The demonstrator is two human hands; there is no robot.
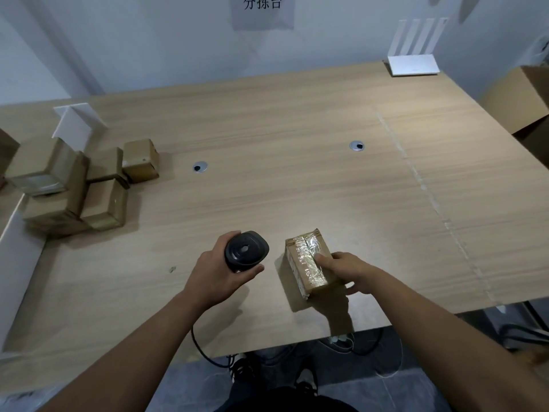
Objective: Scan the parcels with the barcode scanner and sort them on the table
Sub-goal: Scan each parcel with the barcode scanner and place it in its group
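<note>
**Scanner in one hand, parcel in the other**

Both hands are up near the table's (pixel 297 114) front edge. Left hand (pixel 219 275) has its fingers wrapped round the black barcode scanner (pixel 246 250), cord (pixel 202 349) dangling off the edge. Right hand (pixel 347 270) grips a small brown parcel (pixel 309 263) with shiny tape on top, just beside the scanner; can't read its side label. More parcels (pixel 74 185) are piled at the left edge. Paper sign (pixel 262 7) on the wall reads 分拣台. White router (pixel 413 64) sits at the far right corner.
</note>
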